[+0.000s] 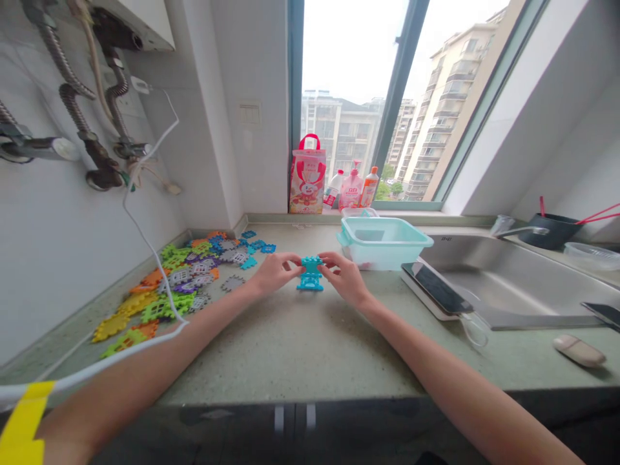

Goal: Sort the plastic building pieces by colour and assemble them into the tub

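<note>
A small blue construction of interlocking toy tiles [310,274] stands on the green countertop [300,342] in the middle of the view. My left hand [274,272] pinches its top from the left. My right hand [345,275] pinches it from the right. Both hands have their fingers closed on the piece. A heap of loose toy tiles [180,280] in yellow, green, orange, grey and blue lies to the left along the wall.
A pale teal plastic tub [383,241] sits behind my right hand. A phone on a white slab [436,292] lies beside the steel sink [504,278]. A white cable [145,239] hangs over the tiles. A pink bag [307,175] and bottles [353,188] stand on the windowsill.
</note>
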`<state>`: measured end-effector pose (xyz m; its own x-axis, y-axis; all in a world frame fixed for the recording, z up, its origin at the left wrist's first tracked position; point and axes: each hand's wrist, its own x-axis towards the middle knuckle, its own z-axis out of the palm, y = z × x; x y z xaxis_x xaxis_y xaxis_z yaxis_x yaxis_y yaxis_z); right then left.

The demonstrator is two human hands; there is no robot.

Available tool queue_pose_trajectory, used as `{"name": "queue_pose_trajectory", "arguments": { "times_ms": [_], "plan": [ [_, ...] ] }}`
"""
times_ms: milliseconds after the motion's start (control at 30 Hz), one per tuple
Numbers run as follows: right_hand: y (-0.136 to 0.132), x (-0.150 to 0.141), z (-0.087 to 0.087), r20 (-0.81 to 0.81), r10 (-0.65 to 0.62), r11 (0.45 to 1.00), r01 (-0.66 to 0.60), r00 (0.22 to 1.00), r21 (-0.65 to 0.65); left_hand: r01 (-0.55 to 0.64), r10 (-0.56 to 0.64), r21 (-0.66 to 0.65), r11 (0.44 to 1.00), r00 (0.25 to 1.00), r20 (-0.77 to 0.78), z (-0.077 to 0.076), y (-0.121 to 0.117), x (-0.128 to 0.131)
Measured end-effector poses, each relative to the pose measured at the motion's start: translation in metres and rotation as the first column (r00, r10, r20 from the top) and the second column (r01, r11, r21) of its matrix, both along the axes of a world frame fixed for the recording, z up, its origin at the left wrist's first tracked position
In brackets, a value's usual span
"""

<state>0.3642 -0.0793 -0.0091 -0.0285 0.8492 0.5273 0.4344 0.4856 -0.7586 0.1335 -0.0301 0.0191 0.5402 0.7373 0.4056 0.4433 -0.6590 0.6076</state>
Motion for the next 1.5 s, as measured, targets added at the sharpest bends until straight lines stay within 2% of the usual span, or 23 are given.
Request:
{"name": "queue_pose_trajectory", "arguments": {
  "times_ms": [167,367,600,933,1200,1500],
  "plan": [
    [0.005,0.002,-0.011,0.039,0.056,0.997,-0.054,0.998,-0.051,-0.005,0.006,0.02,1.0,1.0,-0.031,-0.018,0.005,-0.004],
    [0.006,0.003,-0.013,0.115,0.037,0.997,-0.028,0.993,-0.078,-0.06,0.059,-0.019,0.998,0.996,-0.064,-0.028,0.011,0.0],
    [0.011,0.003,-0.018,0.062,-0.009,0.988,0.018,0.998,-0.151,-0.104,0.102,-0.017,0.994,0.992,-0.078,-0.03,0.013,0.001],
    [0.012,0.003,-0.019,0.06,-0.019,0.987,0.028,0.998,-0.161,-0.147,0.163,0.097,0.984,0.97,-0.181,-0.031,0.009,0.0],
    [0.013,0.003,-0.02,0.084,-0.014,0.987,0.027,0.996,-0.16,-0.144,0.148,0.035,0.989,0.977,-0.15,-0.027,0.007,0.001],
    [0.015,0.001,-0.02,0.07,-0.058,0.979,0.07,0.996,-0.19,-0.181,0.185,0.041,0.983,0.966,-0.179,-0.03,0.01,0.003]
  ]
}}
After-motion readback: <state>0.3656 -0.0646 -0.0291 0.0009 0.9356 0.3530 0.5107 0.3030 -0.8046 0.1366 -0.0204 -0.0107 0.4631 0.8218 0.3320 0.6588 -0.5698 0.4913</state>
